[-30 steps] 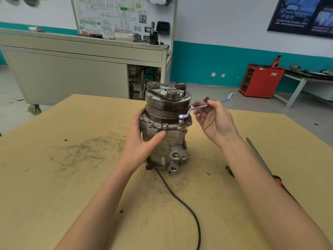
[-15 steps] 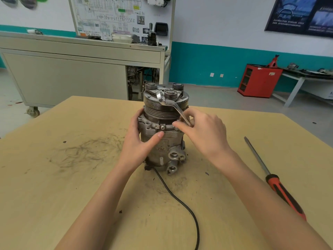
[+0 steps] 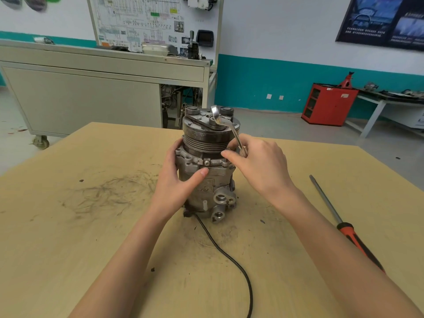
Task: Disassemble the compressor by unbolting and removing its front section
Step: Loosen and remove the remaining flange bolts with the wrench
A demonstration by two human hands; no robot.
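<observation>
**Head view, left to right.** I see dark scuff marks (image 3: 103, 193) on the tan counter (image 3: 57, 260), left of the work. My left hand (image 3: 176, 182) grips the compressor (image 3: 218, 177). Its fingers wrap round the far side of the housing, and the thumb lies across the front, just under the bolted flange. The compressor stands upright near the counter's middle, with its grooved pulley (image 3: 204, 140) and clutch plate on top and its ports low at the front. A black cable (image 3: 229, 255) runs from its base toward the near edge. A bent silver wrench (image 3: 236, 137) rises beside the pulley, its ring end over the clutch hub. Its lower end is hidden behind my right hand (image 3: 261, 166), whose fingers are curled and pinch the shank, with the forefinger tip at the flange. Well to the right, a screwdriver (image 3: 344, 228) with a red and black handle lies flat on the counter.
</observation>
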